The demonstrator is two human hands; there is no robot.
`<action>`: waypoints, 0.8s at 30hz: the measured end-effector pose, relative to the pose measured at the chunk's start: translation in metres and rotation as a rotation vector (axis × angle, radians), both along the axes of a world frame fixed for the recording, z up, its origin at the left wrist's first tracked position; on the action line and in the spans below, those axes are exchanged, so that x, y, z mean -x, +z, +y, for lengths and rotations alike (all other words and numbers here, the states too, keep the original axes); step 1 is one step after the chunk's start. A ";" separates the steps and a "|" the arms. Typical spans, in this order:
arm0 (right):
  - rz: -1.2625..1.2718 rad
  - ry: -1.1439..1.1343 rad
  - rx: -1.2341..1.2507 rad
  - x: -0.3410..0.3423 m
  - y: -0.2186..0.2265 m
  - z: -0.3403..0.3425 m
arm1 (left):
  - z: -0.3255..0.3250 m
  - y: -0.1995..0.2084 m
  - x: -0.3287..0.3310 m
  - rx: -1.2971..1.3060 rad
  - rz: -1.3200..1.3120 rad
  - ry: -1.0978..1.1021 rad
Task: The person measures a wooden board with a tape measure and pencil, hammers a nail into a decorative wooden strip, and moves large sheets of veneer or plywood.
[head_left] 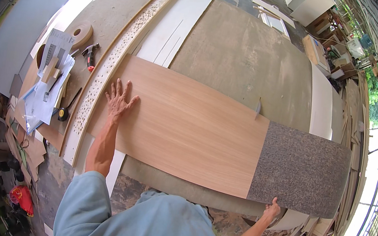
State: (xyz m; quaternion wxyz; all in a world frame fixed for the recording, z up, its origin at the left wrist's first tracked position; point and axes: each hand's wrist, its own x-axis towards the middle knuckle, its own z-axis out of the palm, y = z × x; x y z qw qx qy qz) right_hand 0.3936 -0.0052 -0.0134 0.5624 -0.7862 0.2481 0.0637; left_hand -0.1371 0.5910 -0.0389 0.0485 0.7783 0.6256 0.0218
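Note:
A long board with light wood grain (192, 128) lies across the worktable in front of me. At its right end is a dark grey speckled section (304, 169); I cannot tell whether this is a separate piece. My left hand (119, 101) rests flat on the wood grain near the left end, fingers spread. At the near edge of the grey section, my right hand (273, 209) grips the rim with the thumb on top, its other fingers mostly hidden. Just left of the board runs a long narrow white strip with many small holes (104, 73), edged in wood.
On the table's left side are a roll of edge banding (81, 33), a hammer (90, 56), a tape measure (63, 114) and papers (48, 99). White panels (183, 19) lie beyond the board. Wood offcuts (356, 135) are stacked at the right.

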 end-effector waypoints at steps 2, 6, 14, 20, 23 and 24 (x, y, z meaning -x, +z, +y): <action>0.000 0.003 0.006 -0.001 0.000 0.005 | 0.002 0.004 -0.004 0.016 -0.004 0.003; 0.007 0.009 0.015 -0.007 -0.001 0.013 | 0.009 0.006 -0.009 0.014 -0.019 0.003; 0.002 0.001 0.007 -0.019 0.001 0.038 | 0.026 0.007 -0.024 -0.011 -0.048 0.000; 0.001 -0.016 -0.037 -0.038 -0.003 0.048 | 0.043 0.009 -0.039 -0.016 -0.047 0.001; 0.022 0.002 -0.046 -0.039 0.001 0.062 | 0.050 0.008 -0.043 -0.017 -0.046 0.003; 0.024 0.002 -0.056 -0.041 0.000 0.062 | 0.052 0.008 -0.045 -0.021 -0.051 0.000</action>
